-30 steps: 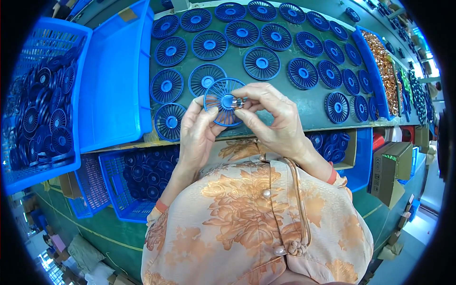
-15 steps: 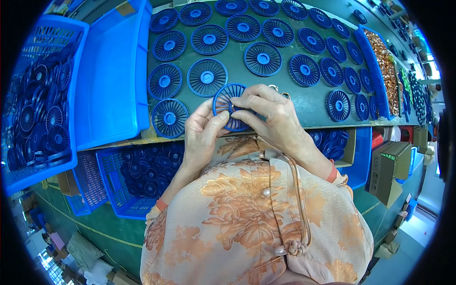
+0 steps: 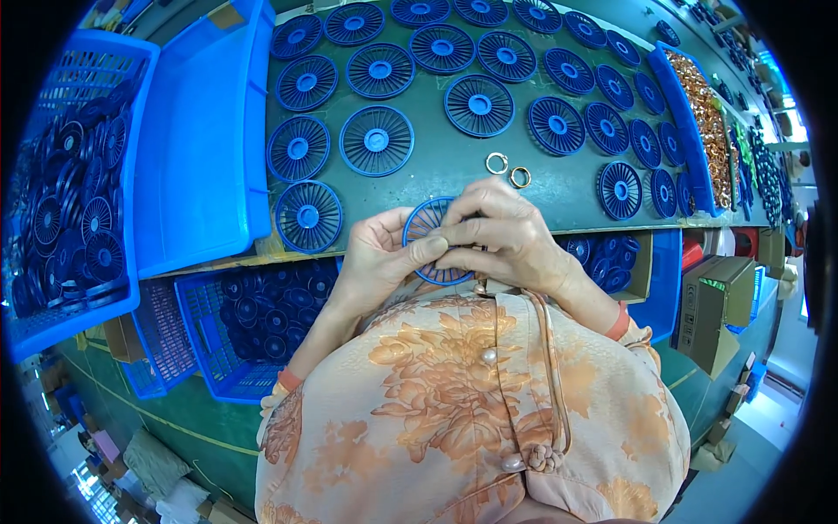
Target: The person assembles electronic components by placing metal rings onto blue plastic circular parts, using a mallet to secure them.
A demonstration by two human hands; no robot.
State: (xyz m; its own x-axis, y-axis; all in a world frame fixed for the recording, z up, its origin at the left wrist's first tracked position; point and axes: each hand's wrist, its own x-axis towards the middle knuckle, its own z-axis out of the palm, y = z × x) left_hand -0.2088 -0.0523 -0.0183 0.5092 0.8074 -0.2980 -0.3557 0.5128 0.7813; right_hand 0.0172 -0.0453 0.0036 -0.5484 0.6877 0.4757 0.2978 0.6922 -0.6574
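Note:
Between my hands, close to my body at the table's near edge, is a blue round spoked plastic grille (image 3: 424,218). My left hand (image 3: 384,253) pinches its left and near side between thumb and fingers. My right hand (image 3: 506,234) is closed on its right side, fingers bent over the middle, so the hub is hidden. Whether a small part sits in the right fingertips cannot be seen. Just beyond the right hand, two gold-coloured rings (image 3: 520,177) lie on the green tabletop (image 3: 406,188).
Several similar grilles (image 3: 376,141) lie spread in rows over the table. A blue tray of copper-coloured parts (image 3: 707,131) stands at right. At left are an empty-looking blue bin (image 3: 196,148) and a crate full of grilles (image 3: 83,210). Another filled crate (image 3: 227,371) sits below the table.
Both hands have drawn the grille nearer my body and slightly right. The two rings, mostly covered by my right hand before, now show fully.

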